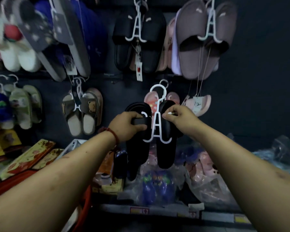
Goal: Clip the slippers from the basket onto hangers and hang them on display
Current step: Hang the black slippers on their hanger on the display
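Clipping step looks nearly done: both black slippers (166, 151) sit on the white hanger (156, 121). The left hand (126, 126) grips the strap left of it, and the right hand (179, 116) pinches its right-side clip. Next, the hook probably needs lifting onto the display wall (258, 81) behind it.

Flat yellow-and-red patterned boxes (28, 158) lie stacked at eight o'clock, crumpled clear plastic bags (281, 148) sit at four, a shelf edge (164, 212) bearing a price label (139, 210) runs at six, and a dark wall (266, 64) fills two.
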